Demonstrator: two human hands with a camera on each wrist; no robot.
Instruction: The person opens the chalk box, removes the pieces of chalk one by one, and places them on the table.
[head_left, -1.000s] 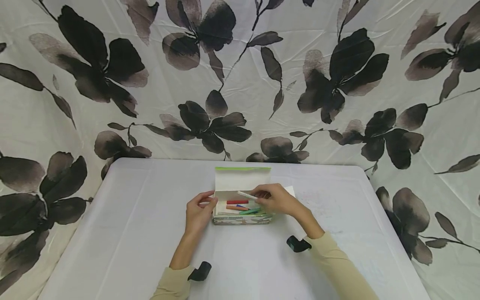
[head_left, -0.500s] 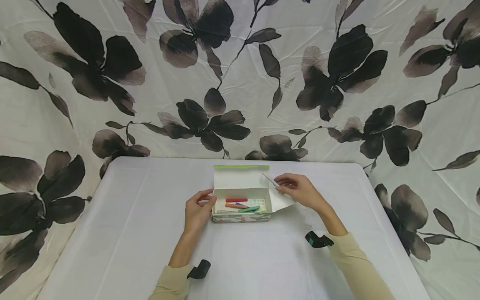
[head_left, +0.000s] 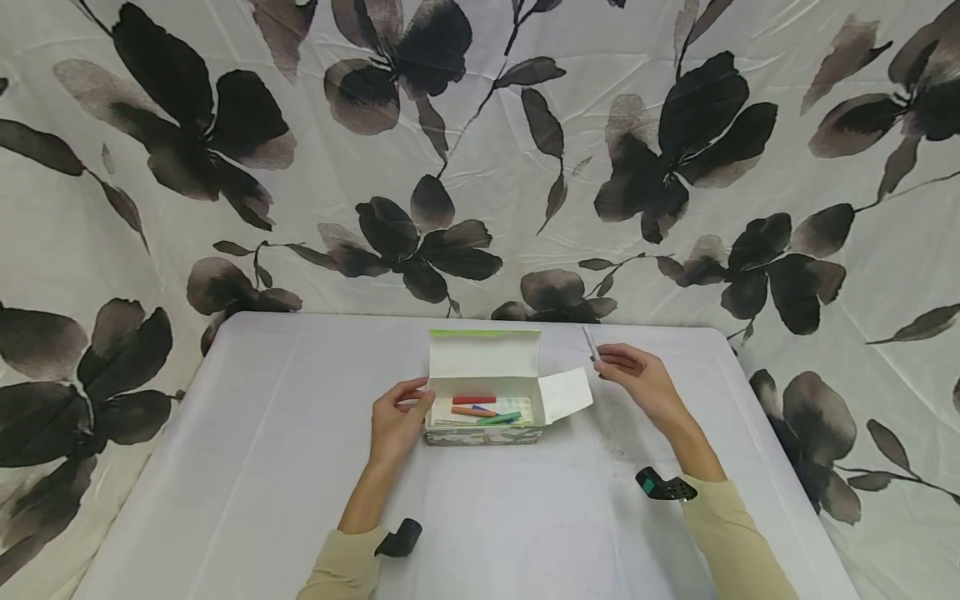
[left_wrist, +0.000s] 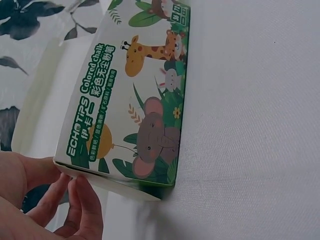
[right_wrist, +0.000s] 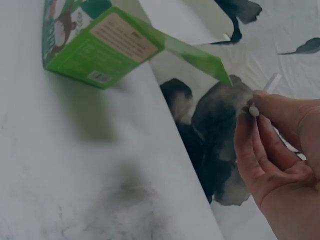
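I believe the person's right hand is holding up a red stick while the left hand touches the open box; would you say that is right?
Not quite: the head view shows that the right hand is holding up a white stick, not a red one. The left hand does touch the open box.

Your right hand (head_left: 641,385) has carried the white chalk stick (head_left: 591,342) from over the inside of the chalk box (head_left: 483,437) out past its right-hand flap (head_left: 567,394), so both are now right of the box. In the head view the stick has swung from nearly crosswise to nearly lengthwise, and that flap, mostly covered by your hand a second ago, now shows whole.
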